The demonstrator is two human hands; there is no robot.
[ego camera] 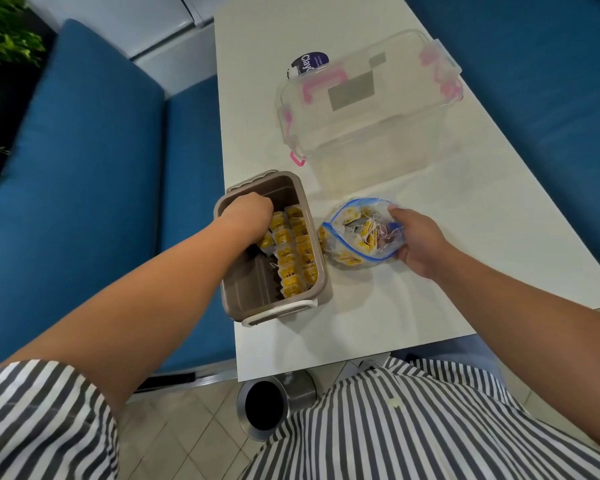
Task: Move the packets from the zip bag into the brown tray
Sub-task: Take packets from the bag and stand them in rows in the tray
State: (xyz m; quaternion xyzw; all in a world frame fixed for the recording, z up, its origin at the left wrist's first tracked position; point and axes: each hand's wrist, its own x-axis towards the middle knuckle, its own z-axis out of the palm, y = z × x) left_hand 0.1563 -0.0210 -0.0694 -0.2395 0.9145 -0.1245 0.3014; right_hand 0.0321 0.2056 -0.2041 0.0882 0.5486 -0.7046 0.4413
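Note:
A brown tray (pixel 321 289) stands at the left edge of the white table, with several yellow packets (pixel 297 252) lined up along its right side. My left hand (pixel 248 214) reaches down into the tray with curled fingers on the packets; whether it grips one is hidden. To the right lies a clear zip bag (pixel 361 233) with a blue seal, open toward the tray and holding more yellow packets. My right hand (pixel 418 242) grips the bag's far side, with the thumb on top.
A large clear plastic box (pixel 371 109) with pink latches stands behind the bag. A dark purple label (pixel 307 64) lies further back. Blue bench seats (pixel 84 168) flank the white table (pixel 465 271). A metal bin (pixel 267 407) stands on the floor below the table edge.

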